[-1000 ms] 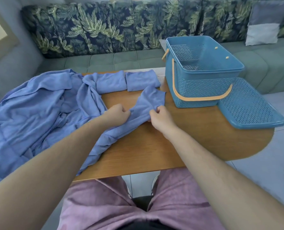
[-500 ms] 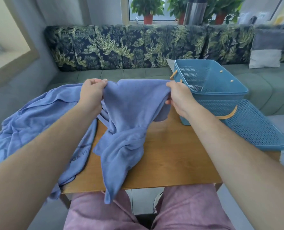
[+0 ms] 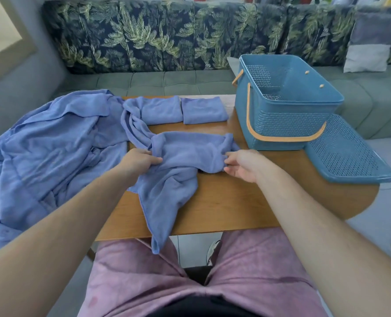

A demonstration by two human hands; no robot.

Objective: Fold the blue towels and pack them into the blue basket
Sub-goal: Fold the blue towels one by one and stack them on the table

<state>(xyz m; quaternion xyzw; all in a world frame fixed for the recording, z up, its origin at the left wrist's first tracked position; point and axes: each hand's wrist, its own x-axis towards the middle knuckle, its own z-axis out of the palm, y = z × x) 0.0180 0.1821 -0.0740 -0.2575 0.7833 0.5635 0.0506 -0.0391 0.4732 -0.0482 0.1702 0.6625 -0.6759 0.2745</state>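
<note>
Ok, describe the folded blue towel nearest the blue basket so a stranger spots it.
On the wooden table stands a blue perforated plastic basket with orange handles. At the far edge, it is the folded blue towel next to the basket, not its twin farther off.

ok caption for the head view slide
Left hand and right hand hold a blue towel on the table by the basket.

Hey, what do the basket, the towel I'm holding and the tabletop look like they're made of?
Basket: probably moulded plastic, matte blue, perforated walls. Towel: soft fuzzy cloth, likely microfibre or terry; it drapes and wrinkles. Tabletop: wood or wood-look laminate, smooth, with visible grain.
</note>
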